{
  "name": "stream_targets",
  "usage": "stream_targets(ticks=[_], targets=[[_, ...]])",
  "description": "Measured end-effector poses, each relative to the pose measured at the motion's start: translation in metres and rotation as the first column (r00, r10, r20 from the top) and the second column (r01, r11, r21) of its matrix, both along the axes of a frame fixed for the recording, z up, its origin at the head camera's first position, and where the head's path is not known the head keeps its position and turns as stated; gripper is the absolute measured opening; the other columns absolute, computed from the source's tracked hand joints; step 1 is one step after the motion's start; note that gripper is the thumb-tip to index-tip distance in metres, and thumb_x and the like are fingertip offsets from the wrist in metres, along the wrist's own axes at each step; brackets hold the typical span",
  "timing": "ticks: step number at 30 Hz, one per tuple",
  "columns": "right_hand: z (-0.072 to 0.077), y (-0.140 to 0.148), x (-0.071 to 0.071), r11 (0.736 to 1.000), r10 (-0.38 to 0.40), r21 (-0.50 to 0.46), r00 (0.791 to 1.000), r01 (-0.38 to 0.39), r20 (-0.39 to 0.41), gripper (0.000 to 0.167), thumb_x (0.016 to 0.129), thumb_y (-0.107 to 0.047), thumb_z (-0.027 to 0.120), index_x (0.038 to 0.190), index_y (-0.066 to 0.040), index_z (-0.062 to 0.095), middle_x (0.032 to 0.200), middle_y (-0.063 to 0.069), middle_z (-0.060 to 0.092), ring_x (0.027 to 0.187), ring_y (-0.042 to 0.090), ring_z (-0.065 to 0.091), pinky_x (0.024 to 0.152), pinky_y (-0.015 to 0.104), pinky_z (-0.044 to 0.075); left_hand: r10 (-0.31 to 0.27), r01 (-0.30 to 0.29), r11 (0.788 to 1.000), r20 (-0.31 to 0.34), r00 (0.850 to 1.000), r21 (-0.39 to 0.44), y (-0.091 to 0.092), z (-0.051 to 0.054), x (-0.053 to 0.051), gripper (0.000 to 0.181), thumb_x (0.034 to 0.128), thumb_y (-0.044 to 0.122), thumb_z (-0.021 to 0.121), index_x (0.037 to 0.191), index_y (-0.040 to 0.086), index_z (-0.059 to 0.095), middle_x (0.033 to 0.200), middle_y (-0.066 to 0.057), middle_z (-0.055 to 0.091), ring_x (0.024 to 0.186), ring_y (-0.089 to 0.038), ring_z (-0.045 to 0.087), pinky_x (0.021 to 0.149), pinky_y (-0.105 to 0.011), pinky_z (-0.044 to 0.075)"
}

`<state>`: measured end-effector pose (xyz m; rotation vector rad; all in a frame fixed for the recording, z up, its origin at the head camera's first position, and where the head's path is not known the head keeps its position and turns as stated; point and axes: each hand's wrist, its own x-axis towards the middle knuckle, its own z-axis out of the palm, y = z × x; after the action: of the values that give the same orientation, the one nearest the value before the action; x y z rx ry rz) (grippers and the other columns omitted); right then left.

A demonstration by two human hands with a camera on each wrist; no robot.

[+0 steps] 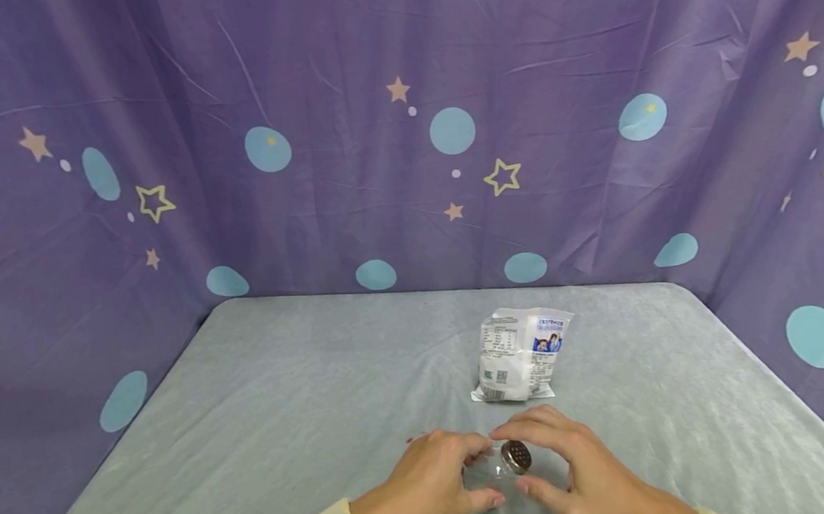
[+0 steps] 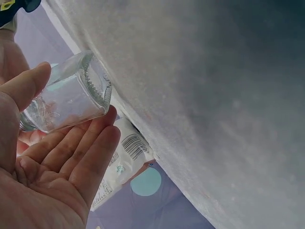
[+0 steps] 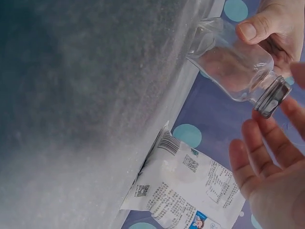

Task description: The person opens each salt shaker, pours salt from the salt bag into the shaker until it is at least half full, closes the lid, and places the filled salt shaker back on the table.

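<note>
My left hand (image 1: 435,481) holds a clear glass shaker jar (image 2: 78,93) by its body, thumb on one side and fingers along the other. The jar lies tilted sideways, its neck pointing right. A dark metal cap with small holes (image 1: 516,456) covers the neck. Around that cap my right hand (image 1: 581,469) is spread, thumb on the near side and fingers on the far side. In the right wrist view, its fingertips (image 3: 262,119) are close under the cap (image 3: 273,98); whether they touch cannot be told. The thumb is apart from it.
A white printed plastic package (image 1: 520,354) stands upright on the table just beyond the hands. Pale grey-blue cloth covers the table (image 1: 282,388). Purple curtains (image 1: 367,186) with stars and dots rise behind it and at both sides.
</note>
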<state>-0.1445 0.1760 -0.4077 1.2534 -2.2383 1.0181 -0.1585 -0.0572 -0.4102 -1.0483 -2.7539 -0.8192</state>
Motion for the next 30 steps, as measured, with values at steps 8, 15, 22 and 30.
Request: stream_targets(ticks=[8,15,22,30], targets=[[-0.0001,-0.0018,0.0019,0.990,-0.137,-0.008,0.990,0.138,0.043,0.037,0.085,-0.026,0.086,0.117,-0.027,0.067,0.105,-0.014,0.066,0.091,0.004,0.061,0.077,0.029,0.054,0.007,-0.007,1.000,-0.007,1.000,-0.013,0.0007,-0.0002,0.0006,0.047,0.0718,0.044,0.091,0.108,0.019,0.077,0.089,0.014,0.071,0.081,0.002,0.062,0.068,-0.025,0.046],[-0.0024,-0.0013,0.0023,0.989,-0.145,-0.020,0.989,0.146,0.034,0.030,0.088,-0.023,0.084,0.112,-0.030,0.068,0.097,-0.018,0.063,0.085,0.003,0.059,0.071,0.028,0.053,-0.002,0.002,1.000,-0.015,1.000,-0.021,0.0008,0.0010,0.0009,0.047,0.0719,0.044,0.092,0.109,0.018,0.077,0.090,0.013,0.072,0.082,0.002,0.063,0.067,-0.025,0.046],[-0.0027,0.0001,0.0005,0.993,-0.114,-0.018,0.993,0.115,0.038,0.032,0.088,-0.019,0.083,0.114,-0.028,0.068,0.099,-0.016,0.065,0.088,0.004,0.059,0.076,0.028,0.053,0.005,-0.006,0.999,-0.016,1.000,-0.037,0.0014,0.0011,0.0009,0.047,0.0716,0.044,0.092,0.108,0.018,0.077,0.090,0.013,0.072,0.082,0.002,0.064,0.067,-0.026,0.045],[-0.0020,0.0013,-0.0001,0.997,-0.072,-0.036,0.997,0.072,0.018,0.041,0.085,-0.012,0.085,0.118,-0.027,0.067,0.102,-0.015,0.066,0.090,0.005,0.060,0.077,0.028,0.054,0.000,0.000,0.999,0.008,1.000,-0.042,0.0019,-0.0003,-0.0013,0.047,0.0727,0.043,0.092,0.109,0.018,0.077,0.090,0.014,0.072,0.080,0.003,0.062,0.067,-0.026,0.046]])
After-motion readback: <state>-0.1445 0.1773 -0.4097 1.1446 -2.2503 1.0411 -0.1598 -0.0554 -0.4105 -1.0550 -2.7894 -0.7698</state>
